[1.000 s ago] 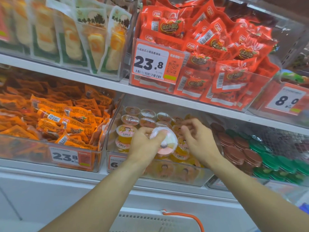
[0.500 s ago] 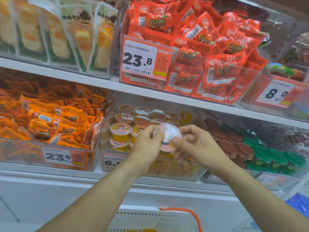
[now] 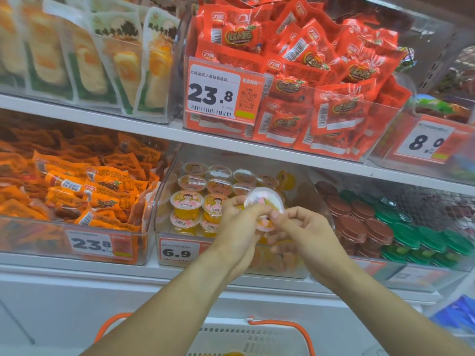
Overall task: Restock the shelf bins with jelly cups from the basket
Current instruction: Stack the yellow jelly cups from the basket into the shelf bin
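Observation:
A jelly cup with a clear lid and pink-yellow filling is held tilted in front of the clear jelly bin on the lower shelf. My left hand grips its left side, and my right hand pinches its lower right edge. Several more jelly cups stand stacked in rows inside the bin, which carries a 6.9 price tag. The white basket with orange handles sits low in front of me, below my arms; something orange shows at its bottom edge.
Left of the jelly bin is a bin of orange snack packets; right of it, a bin of brown and green lidded cups. On the shelf above stand red packets and pale pouches. The white shelf edge runs below.
My right hand has come out of the bin and taken hold of the cup my left hand held. Both hands drew back slightly from the bin, and the view tilted down, revealing more basket.

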{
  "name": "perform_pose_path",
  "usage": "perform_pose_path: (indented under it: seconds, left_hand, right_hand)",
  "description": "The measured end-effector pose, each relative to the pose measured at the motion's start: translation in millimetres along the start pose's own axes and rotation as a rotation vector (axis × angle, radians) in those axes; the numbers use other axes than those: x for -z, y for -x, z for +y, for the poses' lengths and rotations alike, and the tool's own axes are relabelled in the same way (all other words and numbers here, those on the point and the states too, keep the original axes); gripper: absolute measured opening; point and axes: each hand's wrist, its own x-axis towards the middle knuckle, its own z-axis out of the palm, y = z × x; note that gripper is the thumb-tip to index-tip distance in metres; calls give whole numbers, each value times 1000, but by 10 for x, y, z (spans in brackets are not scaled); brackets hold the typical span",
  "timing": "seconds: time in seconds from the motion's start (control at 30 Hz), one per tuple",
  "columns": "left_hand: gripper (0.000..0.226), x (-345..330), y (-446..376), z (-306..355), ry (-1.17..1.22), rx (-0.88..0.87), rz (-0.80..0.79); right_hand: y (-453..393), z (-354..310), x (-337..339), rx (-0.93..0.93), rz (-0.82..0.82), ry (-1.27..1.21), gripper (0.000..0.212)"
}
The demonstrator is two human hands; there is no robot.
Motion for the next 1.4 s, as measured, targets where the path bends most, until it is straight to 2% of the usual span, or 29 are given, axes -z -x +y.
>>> perform_pose_path:
  seconds: [0.07, 0.1, 0.17, 0.2, 0.3, 0.33, 0.4, 0.47, 0.63, 0.8, 0.97, 1.13, 1.33, 1.4]
  left_hand:
    - [62, -3, 6, -39, -109, 8, 17]
    - [56, 14, 0, -42, -281, -50, 33]
    - [29, 82, -5, -8, -632, -240, 46]
    - [22, 135, -19, 13, -772, -341, 30]
    - [33, 371, -134, 21, -1295, -659, 62]
    - [35, 434, -159, 16, -1478, -696, 73]
    - [44, 534, -181, -7, -1779, -585, 56]
    - [53, 591, -187, -28, -1948, -475, 12]
    - [53, 571, -187, -7, -1976, -397, -28]
    - [52, 578, -214, -11, -1983, -359, -30]
    - [55, 565, -229, -25, -2006, -347, -32]
    - [54, 556, -231, -37, -2011, -342, -20]
    - [52, 548, -235, -41, -2021, -353, -16]
    - [52, 546, -231, -36, -2024, -355, -15]
  right_hand:
    - [18, 22, -8, 32, 1, -4, 27]
    - [14, 22, 2, 56, 17, 7, 27]
    - [-36, -11, 63, 115, 81, 76, 24]
    - [-93, -36, 123, 160, 133, 185, 21]
    - [-364, -144, 296, 350, 321, 721, 16]
    - [-479, -170, 341, 401, 362, 874, 15]
    - [-727, -188, 390, 424, 387, 1112, 14]
    - [-919, -175, 381, 409, 347, 1293, 14]
    - [-1144, -138, 290, 330, 321, 1706, 30]
    - [-1243, -111, 253, 256, 314, 1887, 29]
    - [-1336, -119, 233, 252, 301, 1884, 27]
    - [-1450, -8, 283, 298, 242, 1772, 22]
    - [-1507, 31, 322, 181, 223, 1652, 24]
    - [-1515, 20, 339, 195, 246, 1643, 25]
